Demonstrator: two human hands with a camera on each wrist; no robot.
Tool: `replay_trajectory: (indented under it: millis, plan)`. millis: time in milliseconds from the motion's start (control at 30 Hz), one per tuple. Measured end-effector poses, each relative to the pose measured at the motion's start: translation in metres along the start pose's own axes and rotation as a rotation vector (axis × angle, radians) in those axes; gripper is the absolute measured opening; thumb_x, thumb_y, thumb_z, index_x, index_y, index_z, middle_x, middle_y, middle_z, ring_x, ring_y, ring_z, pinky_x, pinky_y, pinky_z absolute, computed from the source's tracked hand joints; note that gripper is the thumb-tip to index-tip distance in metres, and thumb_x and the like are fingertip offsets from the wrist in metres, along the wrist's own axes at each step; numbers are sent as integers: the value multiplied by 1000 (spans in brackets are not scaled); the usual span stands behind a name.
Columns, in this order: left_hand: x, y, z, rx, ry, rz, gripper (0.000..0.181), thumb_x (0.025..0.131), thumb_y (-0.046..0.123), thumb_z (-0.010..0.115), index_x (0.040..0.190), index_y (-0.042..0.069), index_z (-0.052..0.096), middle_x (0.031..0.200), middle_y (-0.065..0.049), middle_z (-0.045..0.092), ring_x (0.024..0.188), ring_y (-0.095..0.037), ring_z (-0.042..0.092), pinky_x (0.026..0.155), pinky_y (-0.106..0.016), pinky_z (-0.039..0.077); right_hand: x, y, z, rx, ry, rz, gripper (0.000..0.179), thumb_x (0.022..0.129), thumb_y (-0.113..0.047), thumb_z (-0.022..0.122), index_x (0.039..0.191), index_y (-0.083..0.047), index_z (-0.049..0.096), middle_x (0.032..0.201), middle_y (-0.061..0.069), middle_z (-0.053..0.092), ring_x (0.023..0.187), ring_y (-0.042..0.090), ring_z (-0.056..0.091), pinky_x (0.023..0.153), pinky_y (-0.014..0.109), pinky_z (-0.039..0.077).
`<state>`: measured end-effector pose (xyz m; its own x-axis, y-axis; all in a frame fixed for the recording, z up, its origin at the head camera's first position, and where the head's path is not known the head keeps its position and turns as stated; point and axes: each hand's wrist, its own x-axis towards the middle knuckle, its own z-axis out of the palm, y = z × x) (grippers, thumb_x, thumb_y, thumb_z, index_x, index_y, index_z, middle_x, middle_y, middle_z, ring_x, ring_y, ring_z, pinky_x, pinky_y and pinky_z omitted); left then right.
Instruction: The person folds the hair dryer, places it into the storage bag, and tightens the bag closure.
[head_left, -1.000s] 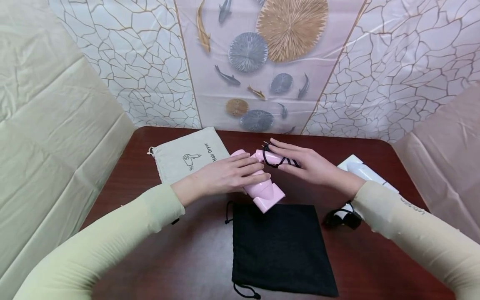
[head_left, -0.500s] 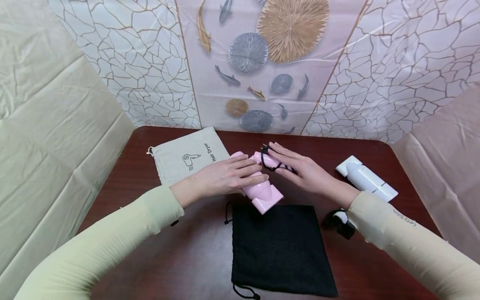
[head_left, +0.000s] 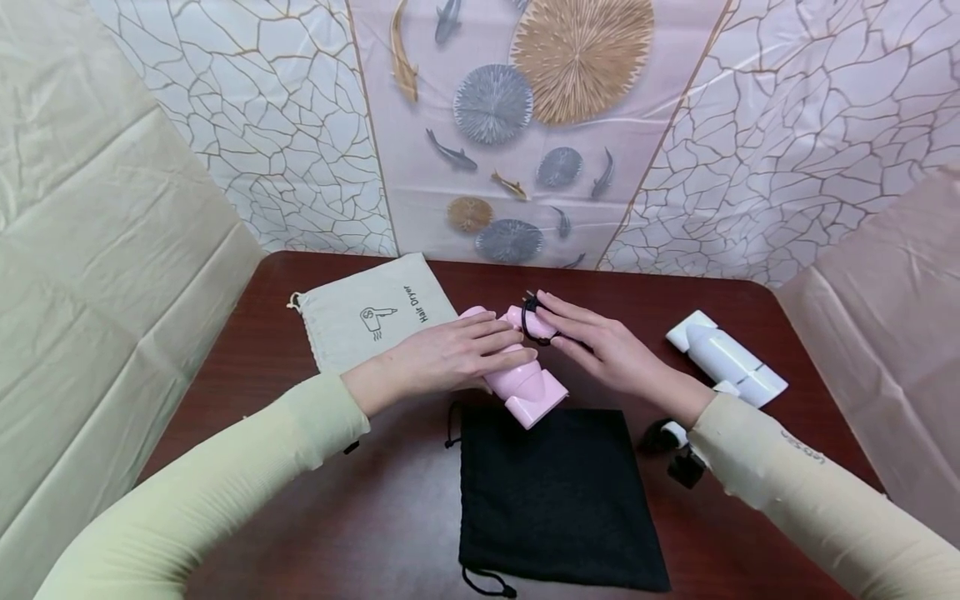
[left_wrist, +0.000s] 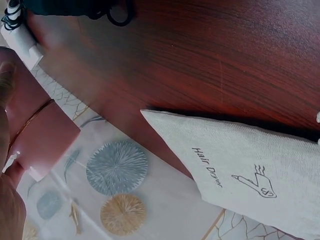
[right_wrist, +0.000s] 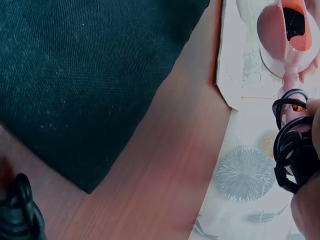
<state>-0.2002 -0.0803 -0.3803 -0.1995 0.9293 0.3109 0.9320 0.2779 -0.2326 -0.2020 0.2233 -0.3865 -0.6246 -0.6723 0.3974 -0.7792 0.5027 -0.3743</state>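
Observation:
A pink hair dryer [head_left: 519, 381] is between both hands, above the far edge of a black drawstring bag [head_left: 555, 500]. My left hand [head_left: 450, 350] grips its barrel from above, fingers laid across it. With my right hand [head_left: 618, 350] I hold the handle, which has a black cord [right_wrist: 291, 142] looped round it. The cord's plug prongs stick out near the right fingertips. Seen from the right wrist, the barrel's dark opening [right_wrist: 294, 24] faces the camera. The left palm hides part of the barrel, and the right fingers cover much of the handle.
A whitish pouch [head_left: 352, 312] printed "Hair Dryer" lies at the back left of the dark red table [head_left: 315, 517]. To the right is a white hair dryer [head_left: 727, 354], with its black cord [head_left: 684, 462] partly behind the right sleeve. A patterned cloth wall [head_left: 495, 183] stands behind.
My right hand has shifted slightly toward me and left, swinging the pink dryer's handle so that less of it shows. The right sleeve has uncovered the white dryer. The left hand has stayed nearly still.

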Motion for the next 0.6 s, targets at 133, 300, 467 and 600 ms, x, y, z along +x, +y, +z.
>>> replay_trajectory:
  millis: [133,300,467,600]
  plan:
    - [1,0,4,-22,28,-12,57,97,30,80,149,16,60,144,-7,66,138,-26,60,118,-45,45,-1,-4,3,7,12,6,52,102,-2,68,153,-2,57,164,15,48,150,33,48,123,24,33]
    - [1,0,5,-53,30,-33,57,96,31,80,148,17,61,143,-6,66,138,-25,59,118,-47,45,-3,-8,6,40,-19,49,49,107,-7,61,156,-2,53,167,14,43,156,35,39,126,27,27]
    - [1,0,6,-53,23,-33,56,97,31,80,148,16,61,144,-6,65,139,-26,59,117,-47,45,-5,-12,7,90,-25,87,47,110,-9,56,156,-1,52,168,14,41,159,28,34,127,25,24]
    - [1,1,7,-49,20,-38,57,96,30,80,148,16,61,145,-8,65,139,-27,59,117,-48,45,-6,-17,7,129,-14,107,46,111,-10,53,156,0,52,169,13,41,160,27,32,126,22,22]
